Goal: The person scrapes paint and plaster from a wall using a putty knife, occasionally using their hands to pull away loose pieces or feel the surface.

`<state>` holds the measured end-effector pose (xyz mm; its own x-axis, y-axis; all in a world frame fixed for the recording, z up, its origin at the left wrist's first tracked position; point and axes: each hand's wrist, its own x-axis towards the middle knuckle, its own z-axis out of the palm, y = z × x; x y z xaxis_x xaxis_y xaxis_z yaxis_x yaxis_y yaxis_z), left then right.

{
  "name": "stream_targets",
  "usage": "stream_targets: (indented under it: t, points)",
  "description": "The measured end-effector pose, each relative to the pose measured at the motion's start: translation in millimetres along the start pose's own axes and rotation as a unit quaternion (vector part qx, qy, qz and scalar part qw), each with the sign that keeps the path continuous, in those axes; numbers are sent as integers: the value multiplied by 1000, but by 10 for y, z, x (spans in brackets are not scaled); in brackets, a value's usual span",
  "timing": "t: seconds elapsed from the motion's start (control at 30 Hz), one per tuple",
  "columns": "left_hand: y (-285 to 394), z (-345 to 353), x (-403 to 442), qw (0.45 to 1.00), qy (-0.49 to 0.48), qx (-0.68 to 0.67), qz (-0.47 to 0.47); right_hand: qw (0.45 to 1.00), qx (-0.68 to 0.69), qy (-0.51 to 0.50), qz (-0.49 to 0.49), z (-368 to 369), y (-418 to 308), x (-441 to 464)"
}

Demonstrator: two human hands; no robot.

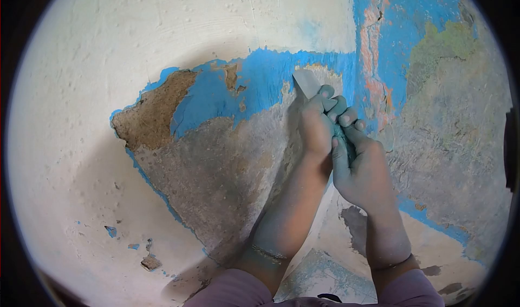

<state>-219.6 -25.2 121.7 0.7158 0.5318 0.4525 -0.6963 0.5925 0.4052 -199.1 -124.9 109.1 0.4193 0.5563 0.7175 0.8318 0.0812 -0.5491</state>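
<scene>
A putty knife (307,83) with a flat metal blade points up and to the left, its edge at the blue paint (271,71) on the wall. My left hand (317,124) is closed around it just behind the blade. Lower and to the right, my right hand (362,163) is wrapped round the handle end, its fingers meeting those of the left. Both hands are coated in dust. The handle is mostly hidden by my fingers. Beneath the blue strip lies bare grey plaster (211,166).
A brown patch of exposed rough wall (154,112) lies to the left, edged by cream paint (162,31). The adjoining wall (444,101) meets this one at a corner on the right, with cracked blue paint. Small chipped spots (150,262) mark the lower left wall.
</scene>
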Motion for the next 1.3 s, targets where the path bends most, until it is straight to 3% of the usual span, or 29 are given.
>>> stream_targets:
  t: [0.17,0.33,0.43,0.5,0.53,0.57,0.6,0.63,0.67,0.73,0.8,0.83,0.93,0.97,1.03,1.07,1.1,1.17,1.23,1.3]
  points:
    - [-92,-241,-161,998,-53,-26,-4,998,-42,-8,-43,57,121,-193]
    - [-94,-24,-7,1000,-4,-8,28,998,-53,-3,-25,-31,126,-25]
    - [-198,-170,-49,998,1,15,62,998,53,-24,-31,-3,448,-89]
    - [-284,-289,-126,984,-18,142,107,978,171,-53,-110,-61,589,-175]
    - [-318,-342,-193,987,-44,133,79,977,173,-55,-111,-108,622,-240]
    - [-352,-371,-211,987,-42,135,79,980,182,-63,-58,-153,657,-335]
    - [-380,-380,-232,963,-43,240,113,979,191,-70,-5,-186,682,-399]
    - [-405,-383,-263,927,-43,344,146,978,195,-71,-4,-190,712,-429]
    - [-405,-390,-309,925,-39,349,146,975,217,-52,-7,-170,754,-454]
    - [-315,-358,-404,905,-50,418,63,968,248,-33,-14,-179,759,-491]
    - [-254,-360,-510,898,-47,433,64,902,407,-109,93,-236,682,-540]
    - [-236,-368,-577,894,-45,441,61,899,413,-110,91,-195,667,-552]
    - [-216,-394,-802,889,-24,453,57,803,575,-115,110,-8,686,-560]
    - [-200,-403,-891,889,-11,455,54,797,582,-121,111,106,682,-543]
    - [-183,-340,-1093,849,20,527,21,773,623,-53,105,336,633,-532]
    - [-209,-298,-1160,797,39,601,49,801,579,-113,99,310,640,-547]
    - [-211,-282,-1198,737,57,670,75,795,586,-119,101,348,649,-541]
    - [-138,-304,-1239,707,101,696,74,769,615,-166,-47,459,629,-539]
    - [-54,-357,-1257,679,142,716,72,769,599,-207,-83,474,610,-501]
    - [47,-423,-1254,532,39,814,229,836,428,-222,-261,440,625,-429]
